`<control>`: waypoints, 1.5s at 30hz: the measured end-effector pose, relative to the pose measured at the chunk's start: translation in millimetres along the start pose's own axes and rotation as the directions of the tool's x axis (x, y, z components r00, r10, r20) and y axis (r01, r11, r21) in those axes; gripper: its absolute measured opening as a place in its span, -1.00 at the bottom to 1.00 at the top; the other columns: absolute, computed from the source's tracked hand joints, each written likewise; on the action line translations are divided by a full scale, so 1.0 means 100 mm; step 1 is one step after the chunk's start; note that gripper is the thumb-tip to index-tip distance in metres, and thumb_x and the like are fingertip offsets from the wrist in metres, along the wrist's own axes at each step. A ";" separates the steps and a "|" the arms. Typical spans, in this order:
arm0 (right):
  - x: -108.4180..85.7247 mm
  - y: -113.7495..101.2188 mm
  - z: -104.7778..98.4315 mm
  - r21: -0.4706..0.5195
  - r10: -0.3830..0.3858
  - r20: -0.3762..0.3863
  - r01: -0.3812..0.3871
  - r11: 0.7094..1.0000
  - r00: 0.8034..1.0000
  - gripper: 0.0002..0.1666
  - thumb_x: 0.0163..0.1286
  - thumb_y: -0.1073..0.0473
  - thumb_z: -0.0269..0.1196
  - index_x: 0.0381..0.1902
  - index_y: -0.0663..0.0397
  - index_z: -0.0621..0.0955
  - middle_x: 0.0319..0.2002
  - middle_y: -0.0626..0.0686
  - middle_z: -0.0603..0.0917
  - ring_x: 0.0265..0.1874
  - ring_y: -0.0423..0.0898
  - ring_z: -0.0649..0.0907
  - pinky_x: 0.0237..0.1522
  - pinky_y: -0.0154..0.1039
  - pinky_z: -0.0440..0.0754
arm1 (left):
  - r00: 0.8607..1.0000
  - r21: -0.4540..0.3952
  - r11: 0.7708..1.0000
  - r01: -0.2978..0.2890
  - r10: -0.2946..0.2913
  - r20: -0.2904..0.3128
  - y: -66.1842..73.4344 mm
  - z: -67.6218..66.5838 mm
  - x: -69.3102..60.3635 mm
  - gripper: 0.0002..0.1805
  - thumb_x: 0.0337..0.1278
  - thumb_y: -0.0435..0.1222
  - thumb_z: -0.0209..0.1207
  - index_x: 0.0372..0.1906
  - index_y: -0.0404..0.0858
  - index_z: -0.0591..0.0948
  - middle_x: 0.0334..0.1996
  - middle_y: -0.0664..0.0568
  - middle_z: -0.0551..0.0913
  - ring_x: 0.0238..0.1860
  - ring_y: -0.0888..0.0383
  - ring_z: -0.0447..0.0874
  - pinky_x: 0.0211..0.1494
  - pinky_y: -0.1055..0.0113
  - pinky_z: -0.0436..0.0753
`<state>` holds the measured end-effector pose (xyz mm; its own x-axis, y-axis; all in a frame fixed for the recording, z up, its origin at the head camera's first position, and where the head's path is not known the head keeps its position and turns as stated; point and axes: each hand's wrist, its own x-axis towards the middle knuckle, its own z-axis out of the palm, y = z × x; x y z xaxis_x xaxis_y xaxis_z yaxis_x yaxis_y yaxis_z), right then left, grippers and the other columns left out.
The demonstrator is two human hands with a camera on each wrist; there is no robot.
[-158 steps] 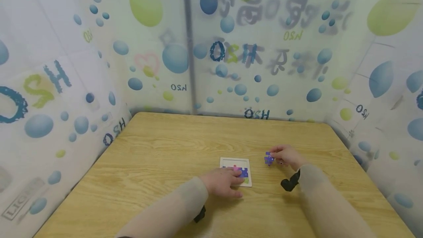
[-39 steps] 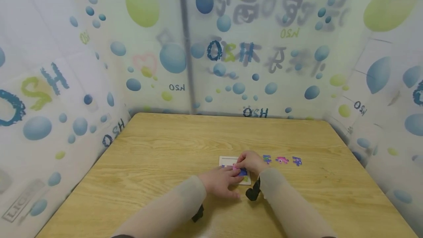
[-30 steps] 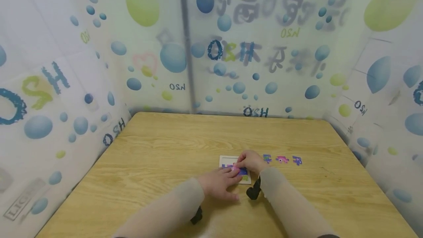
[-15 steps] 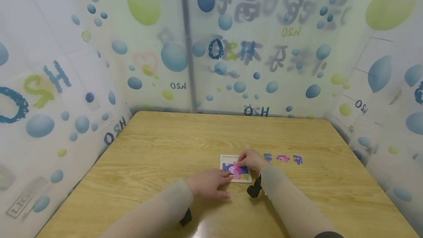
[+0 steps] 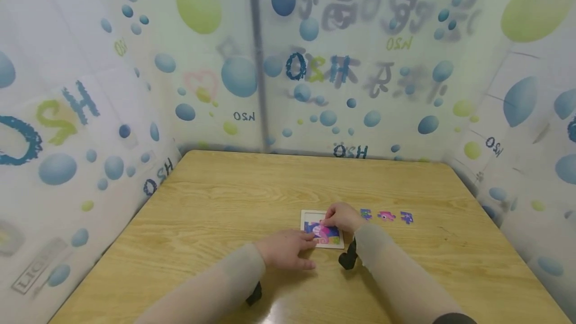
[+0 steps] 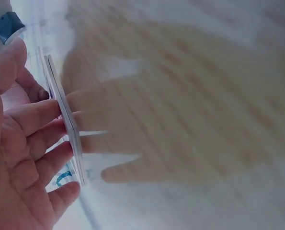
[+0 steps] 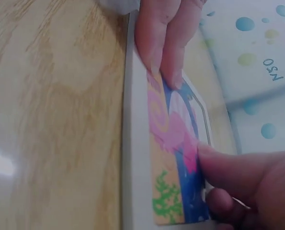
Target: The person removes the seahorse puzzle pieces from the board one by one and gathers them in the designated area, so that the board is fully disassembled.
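A square puzzle in a white frame lies on the table, its lower part filled with a pink, blue and orange picture. My left hand rests its extended fingertips on the puzzle's left side; the right wrist view shows these fingers touching the picture. My right hand bends over the upper right of the puzzle. Its thumb and curled fingers pinch a puzzle piece at the picture's upper edge, mostly hidden by the fingers. In the right wrist view its thumb meets the pink part.
Three loose puzzle pieces lie right of the frame: a blue-green one, a pink one with an eye and a purple one. The wooden table meets patterned curtains at its back and sides.
Over five seconds my right hand has moved left from the loose pieces to the puzzle, and three pieces now lie apart. My left hand has slid left, uncovering more of the picture.
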<state>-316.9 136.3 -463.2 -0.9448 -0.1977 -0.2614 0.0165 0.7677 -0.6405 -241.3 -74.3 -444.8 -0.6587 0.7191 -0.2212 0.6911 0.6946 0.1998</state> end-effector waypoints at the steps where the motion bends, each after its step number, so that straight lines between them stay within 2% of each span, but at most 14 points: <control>1: -0.01 -0.01 -0.01 -0.004 0.000 0.005 0.000 1.000 1.000 -0.76 0.20 0.04 0.40 -0.45 0.05 0.60 -0.40 -0.01 0.57 -0.36 -0.07 0.50 -0.26 -0.21 0.42 | 1.000 0.004 1.000 0.000 0.000 0.000 0.01 -0.01 0.00 -0.26 0.24 0.26 -0.02 0.39 -0.07 0.37 0.42 0.08 0.25 0.40 0.05 0.23 0.43 0.17 0.22; 6: -0.05 -0.07 -0.06 0.025 0.015 0.005 -0.015 1.000 1.000 -0.79 0.24 0.02 0.35 -0.38 0.03 0.63 -0.37 -0.02 0.59 -0.32 -0.07 0.50 -0.21 -0.19 0.42 | 1.000 0.012 1.000 -0.001 0.001 0.006 0.03 -0.02 0.01 -0.26 0.24 0.27 -0.04 0.38 -0.07 0.38 0.42 0.09 0.26 0.40 0.06 0.23 0.43 0.20 0.22; 12: -0.10 -0.28 0.06 0.083 -0.072 0.007 0.072 0.994 0.997 -0.88 0.25 0.14 0.36 -0.31 0.05 0.67 -0.33 -0.03 0.63 -0.32 -0.07 0.53 -0.18 -0.17 0.51 | 1.000 0.002 1.000 -0.002 0.002 0.002 0.04 -0.03 0.00 -0.26 0.25 0.25 -0.03 0.39 -0.09 0.37 0.42 0.06 0.26 0.40 0.05 0.23 0.42 0.21 0.23; 15: -0.10 -0.34 0.16 0.177 -0.042 0.036 0.035 0.984 0.998 -0.91 0.27 0.19 0.34 -0.28 0.05 0.67 -0.31 -0.01 0.63 -0.38 -0.09 0.53 -0.28 -0.22 0.53 | 1.000 -0.005 1.000 -0.013 0.013 0.002 0.03 -0.03 0.00 -0.25 0.26 0.24 -0.03 0.40 -0.12 0.35 0.43 0.03 0.25 0.40 0.05 0.22 0.42 0.21 0.23; 18: -0.09 -0.34 0.23 0.247 -0.001 0.048 -0.011 0.969 0.999 -0.91 0.29 0.23 0.31 -0.24 0.08 0.66 -0.34 0.04 0.63 -0.59 -0.14 0.50 -0.55 -0.32 0.54 | 1.000 -0.012 1.000 -0.020 0.020 0.006 0.03 -0.02 0.00 -0.23 0.26 0.26 -0.04 0.41 -0.13 0.33 0.44 0.02 0.22 0.41 0.05 0.21 0.42 0.20 0.23; 22: -0.07 -0.30 0.28 0.259 0.016 0.038 -0.025 0.966 0.999 -0.92 0.28 0.28 0.30 -0.26 0.14 0.66 -0.41 0.07 0.62 -0.78 -0.22 0.42 -0.75 -0.40 0.46 | 0.999 -0.012 0.999 -0.038 0.038 0.000 0.00 0.01 0.01 -0.21 0.26 0.27 -0.07 0.42 -0.15 0.31 0.44 0.01 0.21 0.41 0.05 0.20 0.43 0.21 0.22; 26: -0.07 -0.30 0.30 0.251 0.009 0.019 -0.014 0.968 1.000 -0.94 0.25 0.28 0.34 -0.31 0.14 0.68 -0.45 0.05 0.60 -0.76 -0.23 0.43 -0.74 -0.43 0.45 | 0.997 -0.002 0.998 -0.069 0.069 -0.019 -0.04 0.03 0.00 -0.21 0.28 0.24 -0.06 0.42 -0.18 0.31 0.44 -0.03 0.21 0.41 0.03 0.20 0.43 0.22 0.22; 34: -0.06 -0.29 0.32 0.288 -0.002 0.042 -0.010 0.958 0.999 -0.97 0.27 0.31 0.31 -0.32 0.17 0.67 -0.50 0.06 0.62 -0.76 -0.20 0.45 -0.73 -0.39 0.50 | 0.993 0.009 0.993 -0.115 0.116 -0.022 -0.09 0.04 -0.03 -0.25 0.31 0.19 -0.04 0.45 -0.16 0.28 0.47 -0.01 0.17 0.43 0.07 0.17 0.43 0.21 0.23; 40: -0.06 -0.29 0.31 0.288 0.006 0.043 -0.018 0.958 0.999 -0.96 0.25 0.31 0.32 -0.32 0.15 0.67 -0.49 0.06 0.60 -0.73 -0.18 0.45 -0.72 -0.40 0.49 | 0.993 0.099 0.989 -0.110 0.113 -0.029 -0.06 0.05 -0.02 -0.24 0.31 0.23 -0.09 0.44 -0.14 0.29 0.44 0.00 0.22 0.43 0.08 0.17 0.45 0.20 0.18; 45: -0.06 -0.30 0.30 0.305 0.015 0.067 -0.035 0.952 0.998 -0.91 0.24 0.30 0.34 -0.28 0.14 0.65 -0.42 0.07 0.62 -0.67 -0.15 0.49 -0.66 -0.39 0.54 | 0.995 0.101 0.990 -0.094 0.097 -0.029 -0.03 0.03 0.00 -0.24 0.29 0.23 -0.07 0.42 -0.16 0.31 0.43 0.00 0.23 0.42 0.08 0.19 0.44 0.22 0.20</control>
<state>-301.5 96.3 -464.2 -0.9204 -0.2264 -0.3188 0.1485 0.5517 -0.8207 -242.6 -76.0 -448.5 -0.5966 0.7837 -0.1729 0.7766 0.6181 0.1221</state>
